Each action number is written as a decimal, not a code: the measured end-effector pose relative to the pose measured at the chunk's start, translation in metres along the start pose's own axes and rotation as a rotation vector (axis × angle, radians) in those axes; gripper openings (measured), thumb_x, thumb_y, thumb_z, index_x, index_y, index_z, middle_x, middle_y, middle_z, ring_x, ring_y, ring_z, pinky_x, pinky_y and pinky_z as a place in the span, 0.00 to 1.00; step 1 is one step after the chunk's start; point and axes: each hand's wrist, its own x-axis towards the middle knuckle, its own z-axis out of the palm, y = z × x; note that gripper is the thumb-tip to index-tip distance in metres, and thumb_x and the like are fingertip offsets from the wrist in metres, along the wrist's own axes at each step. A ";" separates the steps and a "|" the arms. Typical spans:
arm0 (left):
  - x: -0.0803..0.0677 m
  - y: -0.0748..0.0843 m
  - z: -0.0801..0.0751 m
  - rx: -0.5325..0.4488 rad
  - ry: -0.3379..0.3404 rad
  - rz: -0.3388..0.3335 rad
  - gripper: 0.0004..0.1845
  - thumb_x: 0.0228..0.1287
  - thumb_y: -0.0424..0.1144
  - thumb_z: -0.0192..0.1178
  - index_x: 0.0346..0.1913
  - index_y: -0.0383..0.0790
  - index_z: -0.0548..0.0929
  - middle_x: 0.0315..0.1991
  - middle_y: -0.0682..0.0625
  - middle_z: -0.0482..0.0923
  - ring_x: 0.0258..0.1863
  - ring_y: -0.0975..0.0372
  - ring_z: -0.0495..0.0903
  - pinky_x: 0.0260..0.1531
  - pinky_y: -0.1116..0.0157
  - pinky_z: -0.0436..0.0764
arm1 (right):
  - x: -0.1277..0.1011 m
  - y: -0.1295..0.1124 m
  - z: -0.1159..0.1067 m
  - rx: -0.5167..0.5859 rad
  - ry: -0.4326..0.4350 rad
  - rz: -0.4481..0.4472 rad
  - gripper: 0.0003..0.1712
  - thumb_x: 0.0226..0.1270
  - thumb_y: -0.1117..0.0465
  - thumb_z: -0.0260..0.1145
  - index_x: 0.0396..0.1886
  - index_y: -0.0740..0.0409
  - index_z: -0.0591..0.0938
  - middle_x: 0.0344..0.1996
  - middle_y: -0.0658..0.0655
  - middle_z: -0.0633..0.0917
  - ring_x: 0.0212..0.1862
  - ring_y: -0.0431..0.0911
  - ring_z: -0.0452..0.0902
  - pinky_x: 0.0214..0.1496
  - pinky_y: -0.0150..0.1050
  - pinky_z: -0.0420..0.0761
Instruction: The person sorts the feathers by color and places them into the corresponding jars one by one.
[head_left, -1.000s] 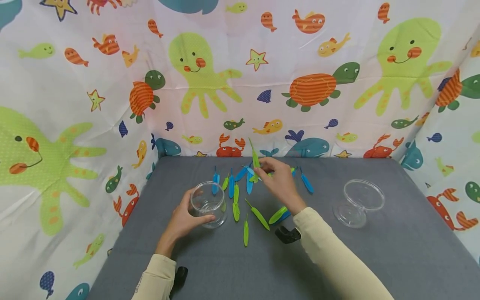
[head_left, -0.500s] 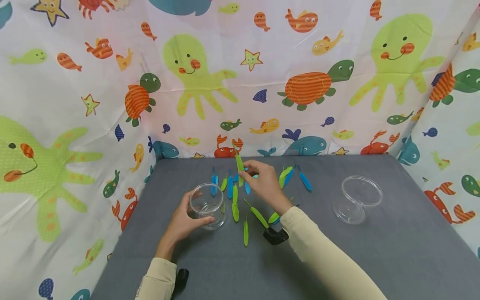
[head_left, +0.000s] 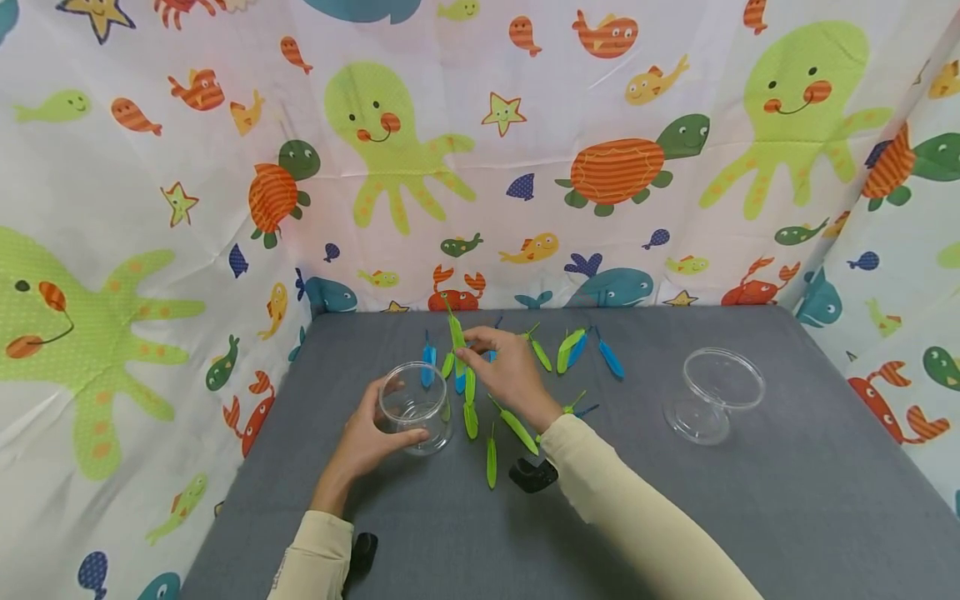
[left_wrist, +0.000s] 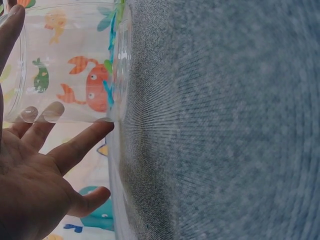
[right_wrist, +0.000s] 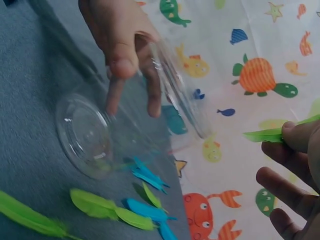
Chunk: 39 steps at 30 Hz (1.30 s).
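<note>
Here, a printed curtain [head_left: 480, 150] of octopuses, turtles and fish walls in three sides of a grey felt-covered table [head_left: 675, 517], on which a person in cream sleeves works with both hands. At the table's right side stands a clear lidded container [head_left: 716, 393], well apart from both hands. Toward the left, the left hand [head_left: 366, 437] grips a clear plastic jar [head_left: 415, 406] that stands upright and open-mouthed on the felt, thumb on the near wall and fingers curled round the far side; the left wrist view shows the fingertips pressed against the jar's transparent wall. Just beside the jar, to its right and a little farther back, the right hand [head_left: 508, 375] pinches a single green feather [head_left: 455, 331] between thumb and forefinger, the feather held roughly upright above the table with its tip pointing away from the person. The right wrist view shows the same pinch at the picture's right edge, the remaining fingers loosely curled below. Scattered on the felt between and beyond the hands lie loose green feathers [head_left: 517, 427] and blue feathers [head_left: 610, 358], some overlapping, several just beside the jar's right wall. A black wrist-mounted device [head_left: 532, 474] sits under the right forearm.
</note>
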 end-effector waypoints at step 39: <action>-0.001 -0.004 0.001 -0.040 -0.015 0.027 0.54 0.47 0.55 0.81 0.75 0.62 0.59 0.74 0.52 0.66 0.71 0.43 0.72 0.65 0.40 0.71 | -0.012 -0.010 0.047 0.057 -0.106 -0.052 0.14 0.70 0.57 0.70 0.53 0.50 0.88 0.50 0.52 0.90 0.51 0.46 0.86 0.38 0.40 0.82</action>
